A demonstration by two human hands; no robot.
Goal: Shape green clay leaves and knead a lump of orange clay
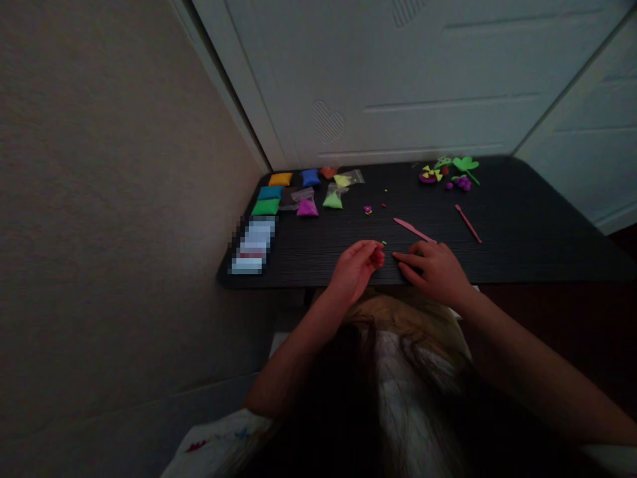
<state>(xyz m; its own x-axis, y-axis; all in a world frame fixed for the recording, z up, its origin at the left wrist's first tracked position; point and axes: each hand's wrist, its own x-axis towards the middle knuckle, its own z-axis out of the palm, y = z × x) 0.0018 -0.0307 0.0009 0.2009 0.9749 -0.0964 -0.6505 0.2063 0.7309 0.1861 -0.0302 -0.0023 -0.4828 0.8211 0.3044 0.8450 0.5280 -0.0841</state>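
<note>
My left hand (357, 265) is raised just above the front part of the dark table (318, 249), its fingers curled in a pinch. A tiny piece of green clay (383, 243) shows at its fingertips. Close beside it is my right hand (434, 267), with fingers stretched apart and the tips down at the table top. Whether a small bit lies under its fingertip I cannot tell. A pink clay knife (412, 229) lies just beyond the right hand, its near end close to the knuckles. Farther right rests a thin pink modelling tool (468, 224).
Bags of coloured clay, among them a magenta one (307, 208) and a blue one (311, 177), lie back left. A pixelated, phone-shaped object (253, 244) sits at the left edge. Small clay bits (367, 210) lie mid-table. Purple, yellow and green clay shapes (462, 182) stand back right.
</note>
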